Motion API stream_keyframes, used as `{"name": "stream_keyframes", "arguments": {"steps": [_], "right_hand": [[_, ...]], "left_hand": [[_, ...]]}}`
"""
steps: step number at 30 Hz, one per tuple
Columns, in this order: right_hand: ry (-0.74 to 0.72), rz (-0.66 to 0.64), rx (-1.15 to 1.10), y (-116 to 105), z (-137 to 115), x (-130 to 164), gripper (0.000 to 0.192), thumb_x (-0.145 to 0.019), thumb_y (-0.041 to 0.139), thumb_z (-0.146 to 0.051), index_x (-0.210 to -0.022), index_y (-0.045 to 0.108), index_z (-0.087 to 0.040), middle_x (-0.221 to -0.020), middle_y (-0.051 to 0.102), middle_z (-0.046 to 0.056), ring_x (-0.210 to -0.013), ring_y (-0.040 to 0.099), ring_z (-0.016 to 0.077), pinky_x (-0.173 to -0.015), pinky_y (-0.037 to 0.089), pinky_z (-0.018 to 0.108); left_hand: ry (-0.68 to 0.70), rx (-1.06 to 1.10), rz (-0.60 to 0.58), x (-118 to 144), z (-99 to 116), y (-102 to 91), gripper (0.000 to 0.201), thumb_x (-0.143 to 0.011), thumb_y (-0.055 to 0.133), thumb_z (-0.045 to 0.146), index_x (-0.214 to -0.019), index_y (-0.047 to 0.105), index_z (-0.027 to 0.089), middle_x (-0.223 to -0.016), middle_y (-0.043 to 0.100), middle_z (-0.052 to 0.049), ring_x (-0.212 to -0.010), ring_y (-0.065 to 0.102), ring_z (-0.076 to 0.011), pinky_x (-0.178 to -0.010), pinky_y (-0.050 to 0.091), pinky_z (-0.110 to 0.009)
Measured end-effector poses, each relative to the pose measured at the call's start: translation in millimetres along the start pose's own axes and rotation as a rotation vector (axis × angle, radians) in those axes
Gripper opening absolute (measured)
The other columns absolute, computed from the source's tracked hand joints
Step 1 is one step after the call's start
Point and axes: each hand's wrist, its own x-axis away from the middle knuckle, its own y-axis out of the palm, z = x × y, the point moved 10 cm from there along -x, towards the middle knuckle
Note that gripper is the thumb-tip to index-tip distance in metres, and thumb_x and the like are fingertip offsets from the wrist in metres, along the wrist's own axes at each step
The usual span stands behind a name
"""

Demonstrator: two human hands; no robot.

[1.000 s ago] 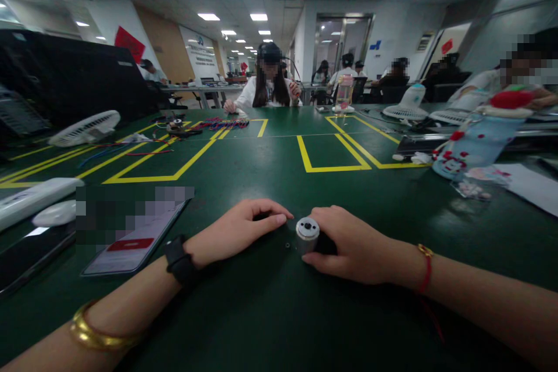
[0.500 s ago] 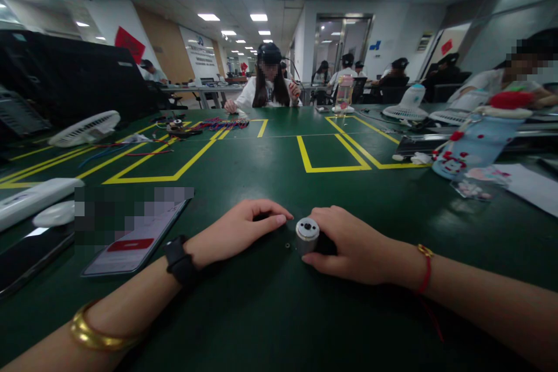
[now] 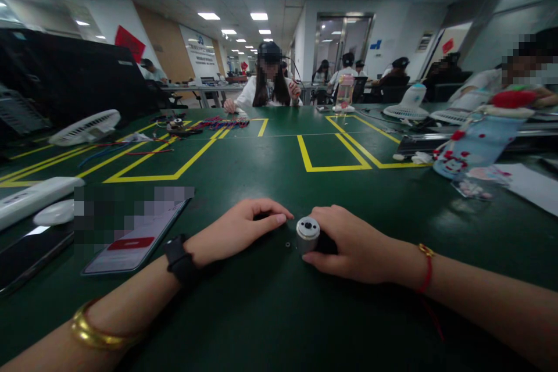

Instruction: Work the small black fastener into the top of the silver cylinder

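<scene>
On a dark green table point(image 3: 270, 168) marked with yellow tape rectangles, the right hand point(image 3: 355, 244) grips a small silver metal cylinder point(image 3: 307, 233) lying on its side, its round end with a dark centre hole facing the camera, while the left hand point(image 3: 238, 232) rests curled on the tabletop just beside it, with a tiny dark ring-shaped part point(image 3: 287, 244) lying on the table between the two hands. A smartphone with a white and red screen point(image 3: 135, 241) lies near the left wrist, which wears a black watch band point(image 3: 179, 261), and a white fan grille point(image 3: 85, 127) sits well apart at the far left. Across the table a person in a white top point(image 3: 268, 90) sits beside a bundle of red and blue wires point(image 3: 222, 124).
</scene>
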Motion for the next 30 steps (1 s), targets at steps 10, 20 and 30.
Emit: {"name": "stream_keyframes", "arguments": {"steps": [10, 20, 30], "right_hand": [[-0.004, -0.005, -0.009, 1, 1, 0, 0.024, -0.08, 0.066, -0.036, -0.091, 0.054, -0.018, -0.088, 0.059, 0.003, -0.075, 0.048, 0.0173, -0.068, 0.035, 0.031], [-0.005, -0.008, 0.008, 0, -1, 0, 0.024, -0.08, 0.065, -0.036, -0.091, 0.055, -0.018, -0.088, 0.06, 0.004, -0.075, 0.049, 0.0182, -0.068, 0.035, 0.032], [-0.005, -0.007, 0.02, 2, 0, 0, 0.025, -0.08, 0.066, -0.037, -0.092, 0.055, -0.017, -0.089, 0.059, 0.004, -0.076, 0.049, 0.0186, -0.068, 0.035, 0.032]], "left_hand": [[0.153, -0.068, -0.084, 3, 20, 5.1, 0.016, -0.091, 0.059, 0.028, -0.101, 0.07, 0.022, -0.108, 0.066, -0.003, -0.102, 0.061, -0.018, -0.095, 0.044, -0.033], [0.207, -0.229, -0.133, 8, 26, 11.5, 0.015, -0.081, 0.071, 0.027, -0.096, 0.072, 0.026, -0.114, 0.06, -0.002, -0.108, 0.056, -0.0204, -0.098, 0.042, -0.036], [0.213, -0.226, -0.11, 6, 24, 12.0, 0.017, -0.082, 0.071, 0.028, -0.098, 0.07, 0.025, -0.113, 0.061, -0.002, -0.107, 0.057, -0.019, -0.098, 0.042, -0.034]]}}
